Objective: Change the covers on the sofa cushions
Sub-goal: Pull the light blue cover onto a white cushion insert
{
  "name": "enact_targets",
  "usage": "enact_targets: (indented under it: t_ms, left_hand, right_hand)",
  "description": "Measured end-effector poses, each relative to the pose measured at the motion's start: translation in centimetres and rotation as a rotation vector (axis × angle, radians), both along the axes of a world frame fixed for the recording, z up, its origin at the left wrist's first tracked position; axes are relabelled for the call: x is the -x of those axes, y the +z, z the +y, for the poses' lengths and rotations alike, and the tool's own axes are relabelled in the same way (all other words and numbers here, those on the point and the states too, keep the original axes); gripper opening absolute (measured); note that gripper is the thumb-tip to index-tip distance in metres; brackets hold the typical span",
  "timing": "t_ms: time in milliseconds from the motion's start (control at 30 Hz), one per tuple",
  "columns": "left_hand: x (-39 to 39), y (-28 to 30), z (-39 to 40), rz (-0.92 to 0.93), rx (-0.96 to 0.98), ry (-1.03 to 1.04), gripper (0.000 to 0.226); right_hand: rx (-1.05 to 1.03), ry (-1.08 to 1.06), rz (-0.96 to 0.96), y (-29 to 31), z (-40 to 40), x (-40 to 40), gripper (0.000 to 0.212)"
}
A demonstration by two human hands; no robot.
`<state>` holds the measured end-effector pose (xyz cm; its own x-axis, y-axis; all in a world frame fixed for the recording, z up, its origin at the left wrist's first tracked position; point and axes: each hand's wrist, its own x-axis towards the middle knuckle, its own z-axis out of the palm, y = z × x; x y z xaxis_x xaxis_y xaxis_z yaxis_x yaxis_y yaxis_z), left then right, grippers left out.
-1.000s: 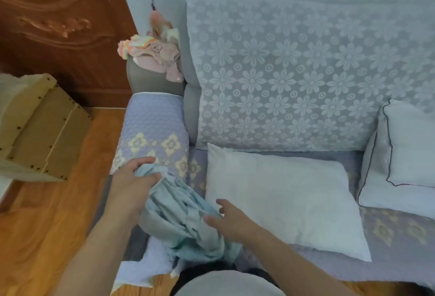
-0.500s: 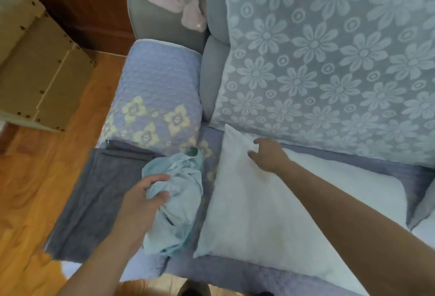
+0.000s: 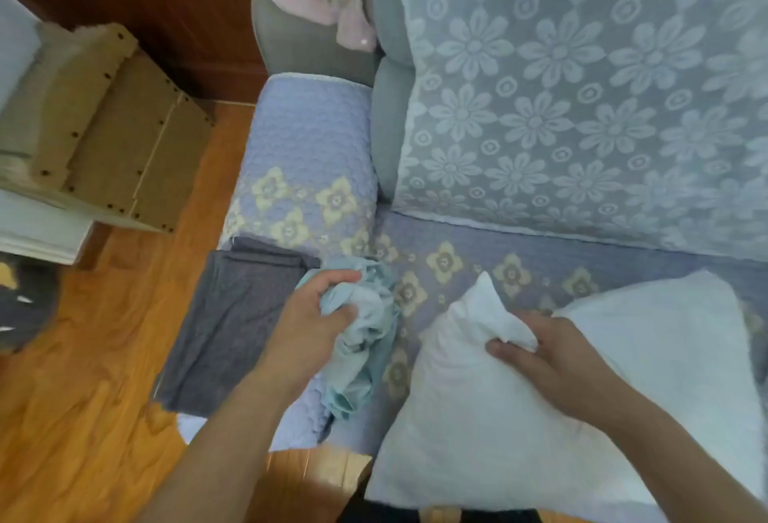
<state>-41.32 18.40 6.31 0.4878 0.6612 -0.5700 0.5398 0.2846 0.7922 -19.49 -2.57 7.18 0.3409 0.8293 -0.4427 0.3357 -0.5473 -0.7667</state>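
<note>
- One left hand [image 3: 309,325] grips one bunched pale-blue cover [image 3: 365,339], beside the sofa armrest [image 3: 307,156].
- One right hand [image 3: 552,360] pinches one white cushion [image 3: 478,418], corner.
- One grey cloth [image 3: 232,314], probably folded, below armrest.

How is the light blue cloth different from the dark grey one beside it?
The light blue cloth is bunched up and gripped in the left hand; the dark grey cloth lies folded flat and untouched. The blue one looks thin and smooth, the grey one more textured. Both are on the sofa's front edge.
</note>
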Motion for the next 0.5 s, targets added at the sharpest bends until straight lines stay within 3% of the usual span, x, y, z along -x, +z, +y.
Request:
enact_targets:
  t_ms: [100, 200, 367, 500]
  left_hand:
    - [-2.1, 4.0, -2.9, 0.02, -0.141, -0.254, 0.035]
    - [-3.4, 6.2, -6.1, 0.012, -0.171, -0.422, 0.037]
    - [-4.2, 8.6, -9.0, 0.025, -0.04, -0.699, 0.067]
    - [-4.3, 9.6, -8.1, 0.047, 0.117, -0.778, 0.082]
  right_hand:
    - [0.038, 0.078, -0.027, 3.7, -2.8, 2.1, 0.004]
    - [0.113, 0.152, -0.168, 2.9, -3.4, 3.5, 0.025]
    - [0.082, 0.133, -0.199, 1.7, -4.6, 4.3, 0.025]
    - [0.0, 0.023, -0.17, 2.0, -5.4, 4.7, 0.028]
